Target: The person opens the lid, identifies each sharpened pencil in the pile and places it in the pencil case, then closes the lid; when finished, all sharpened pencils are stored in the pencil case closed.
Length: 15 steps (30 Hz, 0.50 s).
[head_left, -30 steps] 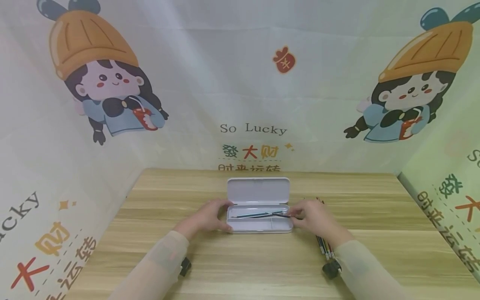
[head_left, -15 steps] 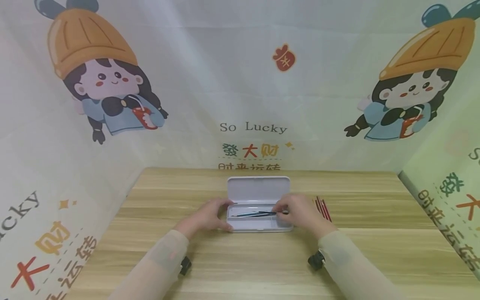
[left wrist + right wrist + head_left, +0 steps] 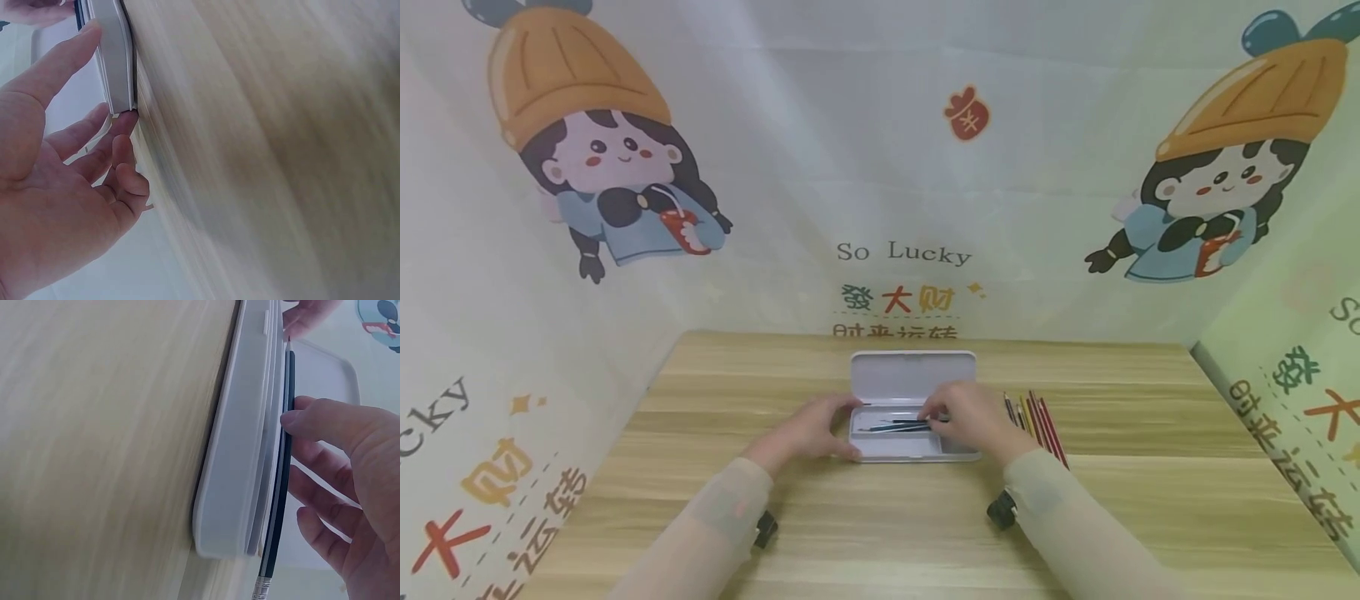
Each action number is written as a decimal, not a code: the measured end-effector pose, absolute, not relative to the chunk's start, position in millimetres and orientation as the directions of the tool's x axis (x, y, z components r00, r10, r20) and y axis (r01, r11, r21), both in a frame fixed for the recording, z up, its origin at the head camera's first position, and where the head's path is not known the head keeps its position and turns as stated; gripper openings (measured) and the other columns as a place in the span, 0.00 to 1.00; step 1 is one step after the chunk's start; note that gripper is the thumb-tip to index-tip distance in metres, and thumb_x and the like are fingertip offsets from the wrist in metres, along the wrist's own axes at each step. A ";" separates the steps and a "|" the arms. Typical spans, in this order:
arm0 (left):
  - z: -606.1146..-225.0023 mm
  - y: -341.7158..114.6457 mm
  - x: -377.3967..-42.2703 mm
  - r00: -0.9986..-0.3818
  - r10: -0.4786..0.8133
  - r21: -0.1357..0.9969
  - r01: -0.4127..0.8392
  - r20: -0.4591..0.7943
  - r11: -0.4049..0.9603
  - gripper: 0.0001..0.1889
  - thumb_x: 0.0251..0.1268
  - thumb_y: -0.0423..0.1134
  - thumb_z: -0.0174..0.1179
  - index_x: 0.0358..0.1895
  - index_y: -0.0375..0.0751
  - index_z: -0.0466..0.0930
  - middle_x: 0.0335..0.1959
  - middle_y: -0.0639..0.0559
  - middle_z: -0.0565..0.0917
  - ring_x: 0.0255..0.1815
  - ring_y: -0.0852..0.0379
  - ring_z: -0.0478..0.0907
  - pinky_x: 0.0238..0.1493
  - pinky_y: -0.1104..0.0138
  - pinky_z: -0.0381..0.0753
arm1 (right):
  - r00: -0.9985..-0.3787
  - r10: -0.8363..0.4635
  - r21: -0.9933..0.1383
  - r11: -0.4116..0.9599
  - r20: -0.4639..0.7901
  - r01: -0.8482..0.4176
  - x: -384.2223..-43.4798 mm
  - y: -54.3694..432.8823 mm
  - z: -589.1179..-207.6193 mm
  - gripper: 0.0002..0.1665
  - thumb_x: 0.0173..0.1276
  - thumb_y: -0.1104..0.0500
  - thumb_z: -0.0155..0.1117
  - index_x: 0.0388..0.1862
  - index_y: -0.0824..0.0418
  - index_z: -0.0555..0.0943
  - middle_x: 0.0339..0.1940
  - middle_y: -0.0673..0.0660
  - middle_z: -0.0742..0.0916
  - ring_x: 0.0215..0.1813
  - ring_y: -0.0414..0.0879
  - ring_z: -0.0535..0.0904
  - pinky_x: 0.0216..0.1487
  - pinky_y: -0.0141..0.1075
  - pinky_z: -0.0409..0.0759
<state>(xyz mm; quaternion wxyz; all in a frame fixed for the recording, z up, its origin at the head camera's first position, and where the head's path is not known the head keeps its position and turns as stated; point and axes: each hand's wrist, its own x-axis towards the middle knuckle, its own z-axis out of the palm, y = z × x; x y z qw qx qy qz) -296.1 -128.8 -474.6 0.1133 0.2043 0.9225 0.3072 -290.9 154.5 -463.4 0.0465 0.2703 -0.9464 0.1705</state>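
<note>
A white pencil case stands with its lid raised at the back. My left hand grips its left end, thumb at the front corner and fingers round the far side; the left wrist view shows the thumb against the case wall. Over the case, my right hand pinches a dark pencil between thumb and fingers, its sharpened tip toward the left hand. Several pencils lie in the long back compartment. The right hand hides part of the case's right side.
To the right of the case, several pencils, red, yellow and dark, lie side by side on the wooden table. A printed cloth hangs behind and at both sides.
My right hand has moved left with the dark pencil, from the case's right end to over its back compartment, uncovering the pencils on the table. The left hand keeps its grip.
</note>
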 end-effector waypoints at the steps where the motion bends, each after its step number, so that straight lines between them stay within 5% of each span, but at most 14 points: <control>1: -474.7 -127.9 -296.9 -0.890 0.448 0.611 0.310 -0.082 0.728 0.44 0.43 0.40 0.83 0.69 0.37 0.74 0.71 0.36 0.76 0.74 0.36 0.70 0.79 0.44 0.65 | -0.846 -0.502 -0.291 0.794 0.182 -0.534 -291.8 153.1 -463.4 0.08 0.62 0.59 0.75 0.38 0.47 0.92 0.38 0.45 0.92 0.40 0.38 0.85 0.41 0.33 0.84; 9: -472.2 -127.4 -297.1 -0.893 0.440 0.606 0.298 -0.096 0.737 0.44 0.44 0.41 0.83 0.70 0.39 0.74 0.72 0.37 0.76 0.76 0.37 0.69 0.79 0.44 0.65 | -0.771 -0.593 -0.234 0.736 0.231 -0.636 -300.6 136.9 -467.9 0.06 0.61 0.60 0.75 0.36 0.49 0.92 0.36 0.45 0.92 0.40 0.41 0.85 0.43 0.35 0.84; 15: -469.5 -127.2 -294.2 -0.889 0.449 0.606 0.310 -0.089 0.733 0.43 0.45 0.40 0.83 0.69 0.37 0.75 0.71 0.36 0.77 0.74 0.36 0.70 0.79 0.44 0.65 | -0.777 -0.586 -0.270 0.728 0.231 -0.630 -303.3 129.4 -471.6 0.06 0.61 0.60 0.75 0.36 0.50 0.92 0.36 0.46 0.92 0.40 0.42 0.86 0.45 0.38 0.85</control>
